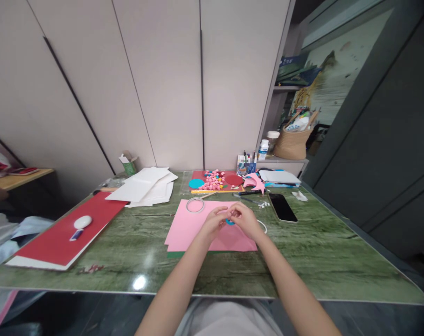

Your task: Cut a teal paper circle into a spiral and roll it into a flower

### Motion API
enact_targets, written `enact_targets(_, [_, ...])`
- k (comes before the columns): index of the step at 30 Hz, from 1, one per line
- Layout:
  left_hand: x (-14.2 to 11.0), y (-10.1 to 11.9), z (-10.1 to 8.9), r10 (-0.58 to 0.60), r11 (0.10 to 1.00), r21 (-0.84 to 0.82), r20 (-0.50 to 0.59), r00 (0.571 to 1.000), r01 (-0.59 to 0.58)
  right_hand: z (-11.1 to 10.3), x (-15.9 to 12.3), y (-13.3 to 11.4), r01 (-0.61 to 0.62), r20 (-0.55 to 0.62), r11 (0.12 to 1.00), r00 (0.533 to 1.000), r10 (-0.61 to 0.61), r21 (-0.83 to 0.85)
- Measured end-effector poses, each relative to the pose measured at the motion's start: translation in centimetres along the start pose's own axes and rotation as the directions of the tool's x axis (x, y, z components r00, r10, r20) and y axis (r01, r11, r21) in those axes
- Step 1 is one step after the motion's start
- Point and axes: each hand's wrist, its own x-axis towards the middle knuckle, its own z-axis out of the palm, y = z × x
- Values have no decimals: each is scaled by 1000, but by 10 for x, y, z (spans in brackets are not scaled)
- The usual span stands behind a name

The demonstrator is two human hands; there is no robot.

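Above a stack of pink paper [187,231], my left hand [214,222] and my right hand [245,220] meet with bent fingers. A small blue piece [229,221], perhaps paper, is pinched between their fingertips; the fingers partly cover it. Under the pink sheets a green edge [177,255] shows at the front. A thin ring, maybe a tape roll [188,205], lies on the paper's upper left. Part of a white ring [265,227] sticks out beyond my right wrist.
Behind the paper are a heap of small pink pieces [213,179], a blue disc [197,184] and a pink cut-out [255,182]. A phone [282,207] lies to the right. White sheets [142,184] and a red board [65,228] are on the left.
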Motion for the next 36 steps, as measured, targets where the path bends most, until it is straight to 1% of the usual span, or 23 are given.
enact_targets(6, [3,-2,-2,18,1000,17,-15,1000,-18,-2,0,-5,-35,19,999,999,35,30])
enact_targets(10, [5,0,-5,31,999,-20,-2,1000,-31,-6,0,-6,-33,54,998,998,30,59])
enact_targets(12, [4,2,-5,26,999,-42,17,1000,-25,-7,0,-7,-18,72,997,997,13,70])
enact_targets(16, [1,6,-6,-27,999,-33,99,995,30,-9,-1,-8,-4,146,992,989,-15,128])
enact_targets(19, [-1,7,-6,-57,998,-14,118,991,59,-10,-2,-9,-14,190,988,982,-16,151])
enact_targets(26, [-1,6,-4,-35,999,-16,78,996,36,-10,0,-9,-21,171,992,985,0,124])
enact_targets(30, [-2,7,-2,-21,1000,-5,98,995,22,-10,-1,-9,-12,155,993,988,-7,119])
enact_targets(36, [-2,6,-3,-32,999,22,101,994,30,-10,0,-6,4,127,996,992,-15,86])
